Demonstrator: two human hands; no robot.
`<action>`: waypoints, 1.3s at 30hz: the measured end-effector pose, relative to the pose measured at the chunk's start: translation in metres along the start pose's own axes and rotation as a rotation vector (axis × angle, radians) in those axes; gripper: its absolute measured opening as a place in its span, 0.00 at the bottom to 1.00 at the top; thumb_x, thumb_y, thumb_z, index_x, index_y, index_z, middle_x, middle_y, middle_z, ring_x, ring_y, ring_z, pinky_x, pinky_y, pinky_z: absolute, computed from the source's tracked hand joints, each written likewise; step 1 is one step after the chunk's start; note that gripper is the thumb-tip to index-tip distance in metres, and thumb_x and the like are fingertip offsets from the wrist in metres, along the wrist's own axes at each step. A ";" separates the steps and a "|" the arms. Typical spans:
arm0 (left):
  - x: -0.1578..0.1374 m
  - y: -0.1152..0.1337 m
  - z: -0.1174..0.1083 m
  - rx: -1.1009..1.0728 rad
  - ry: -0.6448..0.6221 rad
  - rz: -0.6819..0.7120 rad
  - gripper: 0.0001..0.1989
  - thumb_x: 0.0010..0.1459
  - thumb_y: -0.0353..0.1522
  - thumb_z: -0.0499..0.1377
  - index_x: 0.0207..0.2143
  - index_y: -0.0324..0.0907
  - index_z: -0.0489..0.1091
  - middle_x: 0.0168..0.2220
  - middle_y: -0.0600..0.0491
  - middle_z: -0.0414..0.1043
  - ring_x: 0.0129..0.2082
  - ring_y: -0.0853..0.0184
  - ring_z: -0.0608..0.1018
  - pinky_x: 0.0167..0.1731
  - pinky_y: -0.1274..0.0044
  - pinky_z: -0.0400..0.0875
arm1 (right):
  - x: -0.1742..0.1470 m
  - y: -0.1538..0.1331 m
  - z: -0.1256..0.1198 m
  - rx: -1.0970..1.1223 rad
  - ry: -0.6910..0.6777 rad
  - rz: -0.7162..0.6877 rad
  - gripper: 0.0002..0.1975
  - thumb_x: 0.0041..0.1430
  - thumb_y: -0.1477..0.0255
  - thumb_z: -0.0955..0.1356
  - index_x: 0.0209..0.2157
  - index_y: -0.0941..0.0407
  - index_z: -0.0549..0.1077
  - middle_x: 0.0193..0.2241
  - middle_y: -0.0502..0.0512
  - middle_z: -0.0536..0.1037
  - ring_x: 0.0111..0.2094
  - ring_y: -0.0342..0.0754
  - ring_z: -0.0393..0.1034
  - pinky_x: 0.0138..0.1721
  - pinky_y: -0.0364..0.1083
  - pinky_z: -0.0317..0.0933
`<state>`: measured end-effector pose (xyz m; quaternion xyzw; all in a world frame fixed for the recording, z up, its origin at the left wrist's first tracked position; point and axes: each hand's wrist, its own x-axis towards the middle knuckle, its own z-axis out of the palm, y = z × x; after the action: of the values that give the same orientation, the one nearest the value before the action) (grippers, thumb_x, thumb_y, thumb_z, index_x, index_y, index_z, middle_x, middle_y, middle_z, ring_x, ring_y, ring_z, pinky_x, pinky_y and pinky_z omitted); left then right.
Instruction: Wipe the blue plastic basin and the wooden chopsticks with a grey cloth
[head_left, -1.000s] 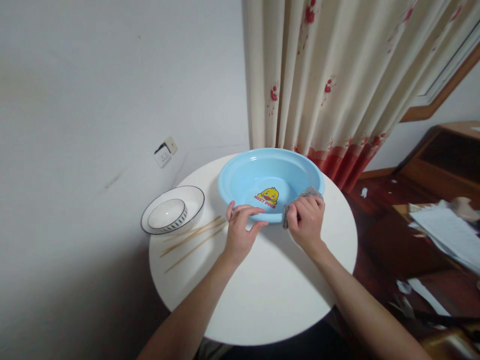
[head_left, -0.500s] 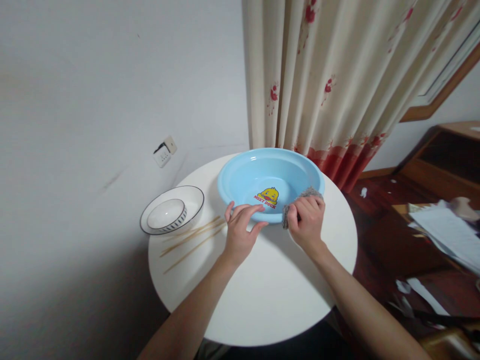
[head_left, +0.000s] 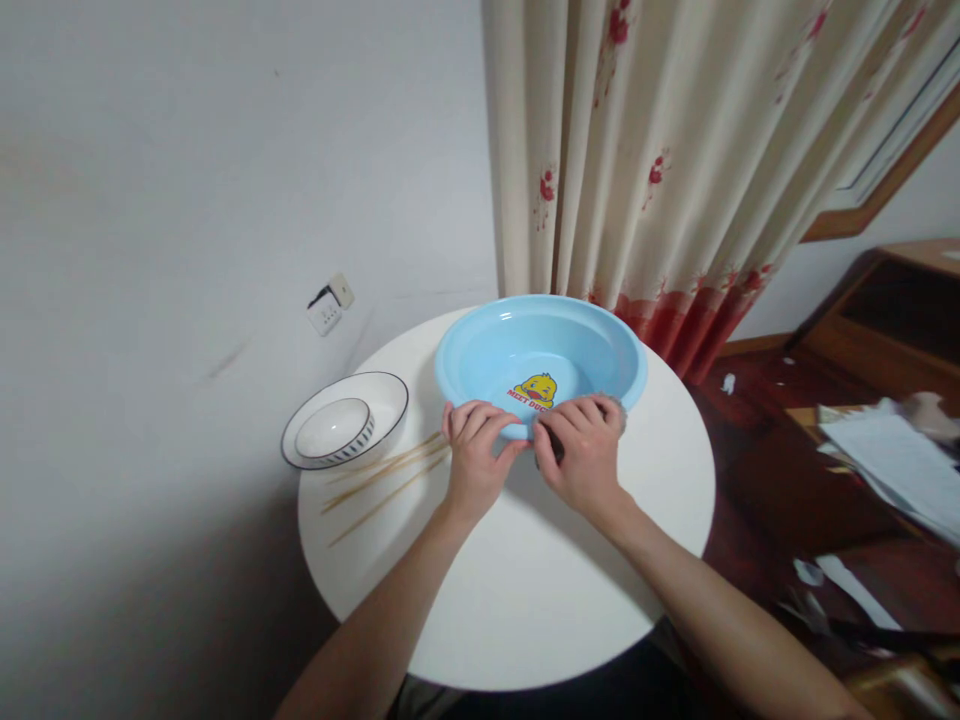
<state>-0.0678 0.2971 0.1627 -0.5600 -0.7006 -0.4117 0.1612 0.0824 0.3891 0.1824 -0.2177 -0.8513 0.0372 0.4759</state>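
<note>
A light blue plastic basin (head_left: 466, 358) with a yellow duck print on its bottom sits on the round white table. My left hand (head_left: 478, 462) is closed over the basin's near rim, fingers inside and thumb outside. Just to its right, my right hand (head_left: 583, 452) grips a grey cloth (head_left: 615, 412) against the same rim. Most of the cloth is hidden under the fingers. Beside my left hand lie several thin wooden chopsticks (head_left: 375, 480), their right ends close to the basin.
At the table's left edge, a small white bowl (head_left: 332, 425) rests inside a larger dark-rimmed bowl (head_left: 387, 394). A wall with a socket (head_left: 325, 313) borders the left side. Behind the basin hangs a long curtain (head_left: 645, 230). Papers (head_left: 892, 465) lie lower down at right.
My right hand has slid left along the near rim with the cloth, coming close to my left hand. My left fingers have closed onto the rim. The bowls and chopsticks stayed put.
</note>
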 end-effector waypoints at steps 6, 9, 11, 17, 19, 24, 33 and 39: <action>-0.001 -0.003 -0.004 -0.012 0.020 0.034 0.06 0.63 0.38 0.66 0.40 0.48 0.78 0.41 0.52 0.80 0.51 0.57 0.75 0.67 0.57 0.47 | -0.002 0.016 -0.005 0.027 0.039 -0.009 0.08 0.66 0.71 0.68 0.32 0.52 0.77 0.30 0.50 0.82 0.39 0.51 0.72 0.57 0.58 0.55; -0.003 -0.007 -0.005 -0.010 0.026 0.041 0.05 0.63 0.37 0.66 0.40 0.48 0.77 0.41 0.52 0.80 0.51 0.58 0.75 0.67 0.57 0.48 | -0.005 0.036 -0.009 0.021 0.076 0.021 0.09 0.64 0.73 0.67 0.29 0.52 0.75 0.29 0.49 0.82 0.38 0.51 0.73 0.56 0.58 0.56; -0.004 -0.008 -0.004 -0.005 0.025 0.039 0.04 0.63 0.36 0.67 0.40 0.48 0.78 0.40 0.52 0.80 0.51 0.58 0.75 0.67 0.57 0.47 | -0.006 0.044 -0.010 0.023 0.087 0.033 0.09 0.63 0.73 0.67 0.28 0.52 0.75 0.29 0.49 0.82 0.38 0.52 0.73 0.56 0.58 0.56; -0.003 -0.003 0.001 -0.008 0.033 0.026 0.03 0.63 0.35 0.66 0.40 0.48 0.78 0.40 0.53 0.80 0.51 0.58 0.74 0.68 0.57 0.47 | -0.003 0.027 -0.006 0.042 0.063 0.034 0.12 0.66 0.73 0.66 0.28 0.52 0.76 0.29 0.49 0.82 0.39 0.51 0.73 0.58 0.59 0.54; -0.002 0.001 0.000 -0.015 0.026 0.026 0.03 0.64 0.35 0.65 0.40 0.48 0.78 0.41 0.52 0.80 0.51 0.57 0.74 0.68 0.57 0.46 | 0.000 0.012 -0.004 0.034 0.002 0.016 0.11 0.67 0.72 0.67 0.30 0.51 0.78 0.32 0.50 0.83 0.40 0.51 0.73 0.59 0.59 0.52; -0.002 0.007 -0.003 -0.018 0.017 0.013 0.04 0.63 0.33 0.66 0.41 0.47 0.77 0.41 0.52 0.80 0.51 0.57 0.73 0.68 0.56 0.46 | 0.007 -0.012 -0.007 0.005 -0.153 0.043 0.11 0.70 0.70 0.67 0.35 0.50 0.81 0.36 0.51 0.85 0.42 0.52 0.73 0.59 0.59 0.51; -0.004 0.004 -0.001 -0.025 0.042 0.065 0.03 0.62 0.33 0.67 0.39 0.49 0.78 0.39 0.54 0.79 0.50 0.58 0.74 0.68 0.56 0.46 | 0.003 0.020 -0.033 -0.008 -0.238 0.136 0.14 0.70 0.69 0.67 0.31 0.50 0.82 0.35 0.50 0.85 0.43 0.54 0.74 0.61 0.59 0.52; -0.005 -0.003 -0.002 -0.006 0.016 0.054 0.03 0.62 0.35 0.68 0.39 0.49 0.78 0.39 0.54 0.80 0.51 0.59 0.74 0.69 0.57 0.45 | -0.002 0.044 -0.031 0.013 -0.149 0.173 0.13 0.68 0.69 0.66 0.31 0.50 0.81 0.36 0.51 0.85 0.45 0.55 0.75 0.65 0.61 0.50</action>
<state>-0.0689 0.2924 0.1591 -0.5760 -0.6827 -0.4137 0.1760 0.1234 0.4232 0.1858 -0.2840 -0.8620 0.0999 0.4079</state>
